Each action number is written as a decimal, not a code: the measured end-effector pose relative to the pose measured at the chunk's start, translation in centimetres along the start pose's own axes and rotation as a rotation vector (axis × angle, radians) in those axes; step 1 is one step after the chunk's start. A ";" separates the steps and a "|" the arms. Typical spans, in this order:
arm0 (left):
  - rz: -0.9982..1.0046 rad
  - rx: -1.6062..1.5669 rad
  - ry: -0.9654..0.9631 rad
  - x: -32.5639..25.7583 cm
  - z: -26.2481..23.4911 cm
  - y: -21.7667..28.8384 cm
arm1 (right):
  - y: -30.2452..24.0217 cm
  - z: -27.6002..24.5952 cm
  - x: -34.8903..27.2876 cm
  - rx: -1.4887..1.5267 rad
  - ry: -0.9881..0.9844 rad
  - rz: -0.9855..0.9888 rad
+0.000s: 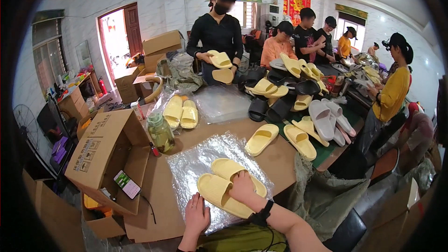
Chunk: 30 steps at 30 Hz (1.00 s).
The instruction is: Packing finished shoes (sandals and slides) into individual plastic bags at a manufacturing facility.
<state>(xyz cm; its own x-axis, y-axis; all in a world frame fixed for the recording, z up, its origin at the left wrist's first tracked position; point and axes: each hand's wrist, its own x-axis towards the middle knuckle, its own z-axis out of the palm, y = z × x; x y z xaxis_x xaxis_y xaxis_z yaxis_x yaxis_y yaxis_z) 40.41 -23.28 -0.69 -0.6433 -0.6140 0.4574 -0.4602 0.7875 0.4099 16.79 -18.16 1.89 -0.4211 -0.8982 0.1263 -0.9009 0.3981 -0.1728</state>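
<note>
A pair of pale yellow slippers point(213, 188) lies side by side on a clear plastic bag point(186, 155), with their strap ends to the left. My right hand point(242, 187) reaches over the nearer slipper and grips the pair where the two meet. Its fingertips are partly hidden by the slippers. My left hand point(197, 213) rests with fingers stretched out on the near left edge of the bag, beside the nearer slipper, holding nothing. A single yellow slipper point(262, 139) lies beyond the bag to the right.
On the left stand an open cardboard box point(103, 151) with a phone point(127, 184), and a glass jar point(160, 133). Another yellow pair point(180, 112) lies behind. Piled slippers point(279, 107) fill the right side. Across the table a person point(216, 42) holds yellow slippers; several others work farther back.
</note>
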 end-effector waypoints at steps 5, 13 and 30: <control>0.010 0.008 -0.002 -0.5 0.5 -0.6 | 0.6 -0.9 -0.3 0.159 -0.040 -0.041; -0.011 0.001 -0.012 -0.4 0.1 -0.3 | 3.8 -2.0 -0.8 0.495 -0.149 -0.259; 0.044 -0.021 -0.013 -0.5 0.6 -0.9 | 5.0 0.6 -2.5 0.339 0.313 -0.001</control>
<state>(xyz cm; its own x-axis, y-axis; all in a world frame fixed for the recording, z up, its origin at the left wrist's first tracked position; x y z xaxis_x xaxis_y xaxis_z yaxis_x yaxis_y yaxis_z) 40.74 -23.61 -1.75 -0.6708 -0.5778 0.4650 -0.4184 0.8125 0.4059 13.42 -14.05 0.17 -0.4787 -0.7781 0.4067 -0.8382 0.2672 -0.4754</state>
